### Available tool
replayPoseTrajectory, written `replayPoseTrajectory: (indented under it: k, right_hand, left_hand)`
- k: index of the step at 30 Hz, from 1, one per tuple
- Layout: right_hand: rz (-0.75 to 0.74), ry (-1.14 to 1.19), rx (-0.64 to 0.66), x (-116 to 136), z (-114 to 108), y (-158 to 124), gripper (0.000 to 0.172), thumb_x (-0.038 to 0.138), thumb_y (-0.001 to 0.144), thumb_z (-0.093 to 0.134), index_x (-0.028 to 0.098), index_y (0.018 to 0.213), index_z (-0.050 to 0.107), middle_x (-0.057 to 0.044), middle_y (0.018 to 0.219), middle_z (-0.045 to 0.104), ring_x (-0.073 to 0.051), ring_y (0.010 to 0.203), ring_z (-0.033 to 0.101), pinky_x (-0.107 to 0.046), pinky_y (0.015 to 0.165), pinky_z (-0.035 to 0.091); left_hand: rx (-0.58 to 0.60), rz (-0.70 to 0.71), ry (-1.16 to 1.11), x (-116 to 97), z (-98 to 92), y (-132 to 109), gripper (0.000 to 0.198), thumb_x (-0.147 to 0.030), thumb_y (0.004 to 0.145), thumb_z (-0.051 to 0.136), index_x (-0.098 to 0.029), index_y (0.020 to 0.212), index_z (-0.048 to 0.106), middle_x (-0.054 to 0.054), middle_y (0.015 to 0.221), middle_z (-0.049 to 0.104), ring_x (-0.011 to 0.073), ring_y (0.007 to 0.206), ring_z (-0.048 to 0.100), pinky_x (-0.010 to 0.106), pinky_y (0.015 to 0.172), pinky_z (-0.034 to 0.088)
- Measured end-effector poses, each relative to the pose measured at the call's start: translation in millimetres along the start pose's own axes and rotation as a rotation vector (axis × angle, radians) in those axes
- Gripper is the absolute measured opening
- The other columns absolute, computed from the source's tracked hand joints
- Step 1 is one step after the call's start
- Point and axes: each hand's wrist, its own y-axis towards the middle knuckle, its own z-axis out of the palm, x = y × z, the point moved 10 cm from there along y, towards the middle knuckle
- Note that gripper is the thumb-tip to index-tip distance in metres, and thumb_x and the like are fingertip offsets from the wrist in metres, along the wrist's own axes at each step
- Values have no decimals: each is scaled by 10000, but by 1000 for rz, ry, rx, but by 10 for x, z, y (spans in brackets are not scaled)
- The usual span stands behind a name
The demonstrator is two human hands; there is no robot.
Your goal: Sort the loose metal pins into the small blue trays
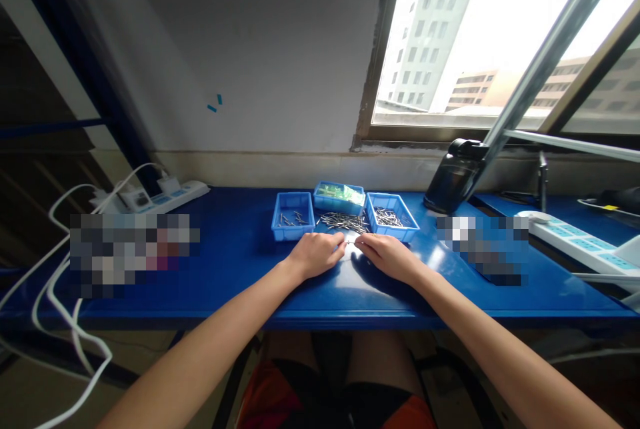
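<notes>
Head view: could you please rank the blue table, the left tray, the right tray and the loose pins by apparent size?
1. blue table
2. left tray and right tray: alike, so tied
3. loose pins: smallest

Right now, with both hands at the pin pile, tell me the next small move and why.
Probably lift the thin pin clear of the table: the left hand and right hand pinch it together, just short of the loose pile between the blue trays.
</notes>
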Motion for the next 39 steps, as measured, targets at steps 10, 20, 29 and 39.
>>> replayPoseTrajectory:
  k: [10, 20, 29, 39]
  right_hand:
    - [-11, -2, 5, 21, -6, -3, 285, 310, 915, 340, 203, 917, 604, -54, 842, 664, -161, 776, 614, -252, 690, 435]
    - [-10, -16, 11, 11, 1, -6, 279, 308, 911, 344, 205, 908, 604, -51, 827, 665, -161, 750, 615, -252, 671, 435]
    - [-1, 15, 46, -18, 42, -16, 238, 249, 913, 319, 191, 944, 548, -48, 828, 655, -148, 709, 608, -238, 629, 430]
    - [-14, -12, -17, 21, -33, -2, 262, 285, 915, 339, 193, 874, 581, -51, 835, 646, -152, 761, 600, -250, 688, 431]
  left_hand:
    - [-19, 21, 24, -14, -14, 1, 250, -321, 903, 324, -202, 898, 544, 30, 782, 662, 184, 722, 633, 239, 595, 442]
    - [-6, 24, 2, -34, -8, 6, 265, -333, 906, 326, -195, 886, 551, 35, 790, 660, 179, 748, 633, 232, 614, 439]
    - [-32, 52, 29, -47, -10, 13, 323, -341, 918, 284, -192, 815, 552, 30, 769, 656, 174, 714, 629, 229, 573, 417]
    - [-55, 2, 8, 39, -25, 11, 262, -343, 910, 323, -221, 953, 551, 25, 871, 662, 178, 784, 628, 234, 608, 430]
